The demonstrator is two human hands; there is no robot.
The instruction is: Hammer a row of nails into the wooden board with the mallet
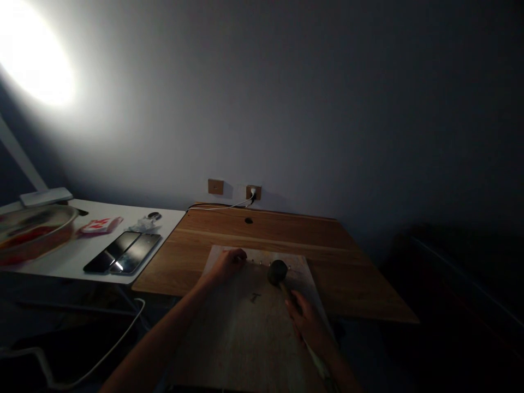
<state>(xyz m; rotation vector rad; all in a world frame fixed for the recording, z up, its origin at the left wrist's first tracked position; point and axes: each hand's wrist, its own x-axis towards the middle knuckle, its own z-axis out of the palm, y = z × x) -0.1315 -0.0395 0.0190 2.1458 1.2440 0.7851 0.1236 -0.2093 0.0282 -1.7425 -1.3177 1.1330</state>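
Note:
My right hand is wrapped round the wooden handle of a mallet with a dark round head. The mallet head is over the right part of a row of small upright pins that look like nails, covering some of the row. At the row's left end, my left hand is closed in a pinch near the board; what sits between its fingertips is too small and dark to make out. A pale wooden board lies under both hands. A few loose nails rest in a small pile on it.
The board lies on a brown wooden table. To the left, a white table carries two dark phones, a red-and-white packet and a clear round container. Cables run from a wall socket. A lamp glows upper left.

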